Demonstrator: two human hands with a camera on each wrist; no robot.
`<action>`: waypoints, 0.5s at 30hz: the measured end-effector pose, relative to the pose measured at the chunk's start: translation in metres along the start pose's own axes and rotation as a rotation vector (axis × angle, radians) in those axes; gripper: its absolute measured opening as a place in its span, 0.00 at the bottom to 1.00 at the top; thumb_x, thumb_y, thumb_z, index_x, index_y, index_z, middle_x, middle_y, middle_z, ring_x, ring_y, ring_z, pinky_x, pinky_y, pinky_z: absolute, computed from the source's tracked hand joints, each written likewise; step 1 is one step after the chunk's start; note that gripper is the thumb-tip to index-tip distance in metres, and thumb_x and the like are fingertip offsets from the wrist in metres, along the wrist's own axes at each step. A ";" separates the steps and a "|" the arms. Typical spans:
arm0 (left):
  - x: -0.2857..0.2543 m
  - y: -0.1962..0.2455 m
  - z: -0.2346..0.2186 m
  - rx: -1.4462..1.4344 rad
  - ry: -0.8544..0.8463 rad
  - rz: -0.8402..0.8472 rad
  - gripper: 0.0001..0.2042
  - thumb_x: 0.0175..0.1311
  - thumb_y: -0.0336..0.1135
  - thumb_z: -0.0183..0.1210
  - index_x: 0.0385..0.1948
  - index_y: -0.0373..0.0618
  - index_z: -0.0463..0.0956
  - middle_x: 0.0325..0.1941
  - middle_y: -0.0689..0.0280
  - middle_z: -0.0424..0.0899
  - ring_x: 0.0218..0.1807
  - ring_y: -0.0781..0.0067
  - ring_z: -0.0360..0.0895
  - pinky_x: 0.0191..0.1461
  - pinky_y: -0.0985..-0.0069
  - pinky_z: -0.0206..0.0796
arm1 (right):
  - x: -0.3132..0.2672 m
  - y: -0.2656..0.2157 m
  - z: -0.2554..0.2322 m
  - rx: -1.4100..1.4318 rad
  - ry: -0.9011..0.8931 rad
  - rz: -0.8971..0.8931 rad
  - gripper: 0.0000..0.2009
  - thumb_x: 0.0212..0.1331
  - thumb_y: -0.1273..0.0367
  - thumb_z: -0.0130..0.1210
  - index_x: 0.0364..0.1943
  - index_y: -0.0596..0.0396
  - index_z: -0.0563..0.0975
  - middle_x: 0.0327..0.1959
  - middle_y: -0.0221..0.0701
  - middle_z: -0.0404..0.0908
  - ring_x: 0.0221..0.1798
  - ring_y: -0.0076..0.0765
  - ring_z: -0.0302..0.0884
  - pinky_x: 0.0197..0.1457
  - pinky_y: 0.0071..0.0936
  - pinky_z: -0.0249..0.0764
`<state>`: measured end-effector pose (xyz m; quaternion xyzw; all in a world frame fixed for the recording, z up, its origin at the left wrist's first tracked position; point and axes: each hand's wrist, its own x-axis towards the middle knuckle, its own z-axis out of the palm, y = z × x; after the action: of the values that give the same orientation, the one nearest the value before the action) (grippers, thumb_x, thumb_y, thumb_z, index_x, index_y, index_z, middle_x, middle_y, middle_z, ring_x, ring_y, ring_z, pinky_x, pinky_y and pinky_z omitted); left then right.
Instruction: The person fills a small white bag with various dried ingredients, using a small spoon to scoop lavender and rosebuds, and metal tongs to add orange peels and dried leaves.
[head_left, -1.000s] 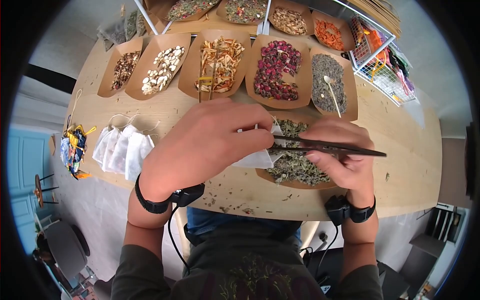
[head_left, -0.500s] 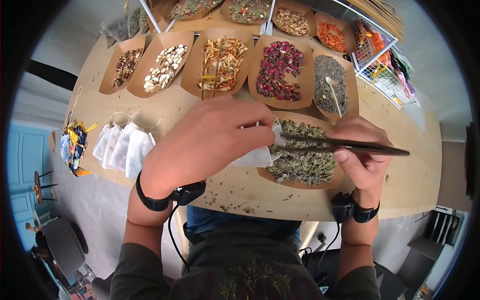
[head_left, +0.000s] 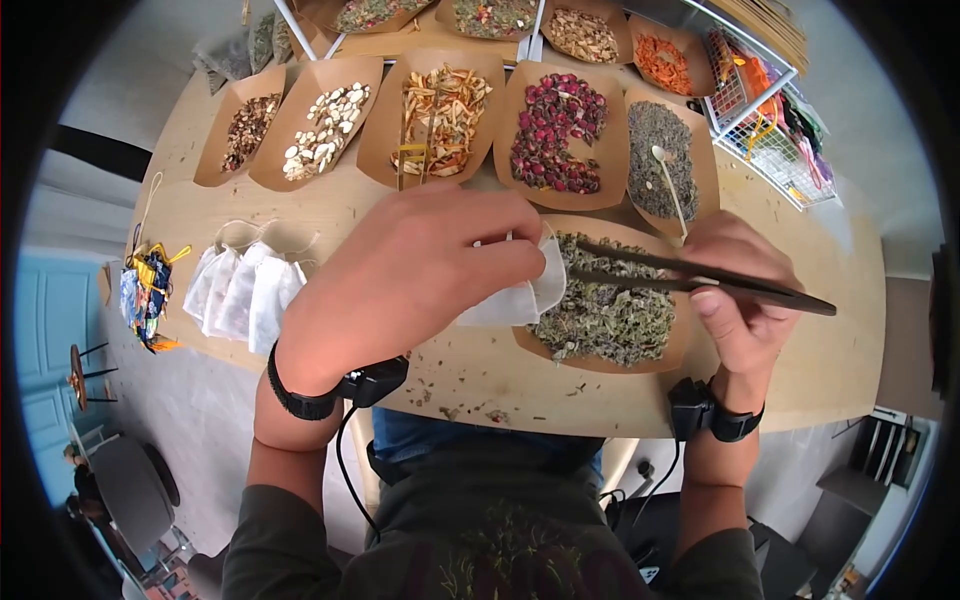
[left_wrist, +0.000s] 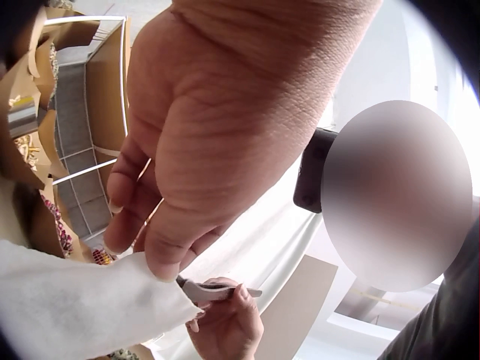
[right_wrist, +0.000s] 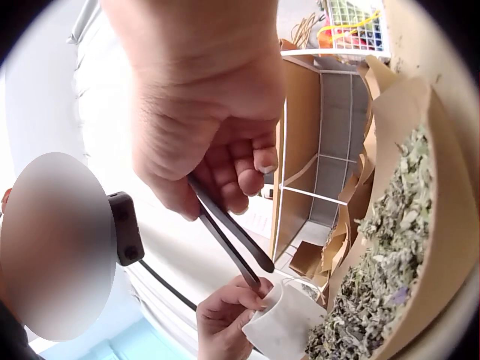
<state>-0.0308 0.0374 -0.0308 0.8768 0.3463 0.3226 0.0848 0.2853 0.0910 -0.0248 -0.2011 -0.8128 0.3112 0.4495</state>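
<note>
The left hand [head_left: 405, 270] pinches a white cloth bag [head_left: 508, 302] near its mouth, beside a paper tray of grey-green dried leaves [head_left: 615, 315]. Dark tweezers [head_left: 720, 279] are gripped between thumb and fingers of the right hand [head_left: 742, 290]; their tips stand apart over the leaves, close to the bag. In the right wrist view the tweezer tips lie at the bag's [right_wrist: 285, 319] mouth, with nothing visible between them. The bag [left_wrist: 90, 304] hangs from the left hand's [left_wrist: 217, 142] fingertips in the left wrist view. Its inside cannot be seen.
Behind the hands stand paper trays of rosebuds [head_left: 560, 130], orange-brown strips [head_left: 445, 115], white slices [head_left: 325, 130] and grey buds with a spoon [head_left: 662, 170]. Several filled white bags [head_left: 245, 295] lie at left, near patterned pouches [head_left: 150, 295]. A wire basket [head_left: 770, 125] is at back right.
The right hand and tweezers have moved right, drawing the tips back from the bag. The left hand stays nearly in place, still pinching the bag, whose mouth edge now shows more.
</note>
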 end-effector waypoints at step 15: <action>0.000 -0.001 -0.002 0.017 -0.027 -0.043 0.06 0.58 0.28 0.69 0.36 0.44 0.84 0.43 0.64 0.87 0.40 0.54 0.83 0.42 0.62 0.75 | -0.002 0.006 -0.007 -0.037 -0.380 0.144 0.08 0.56 0.78 0.74 0.39 0.65 0.88 0.36 0.39 0.90 0.36 0.42 0.85 0.41 0.37 0.78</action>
<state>-0.0327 0.0377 -0.0302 0.8743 0.3664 0.3057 0.0889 0.2925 0.0967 -0.0272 -0.2047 -0.8722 0.3598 0.2606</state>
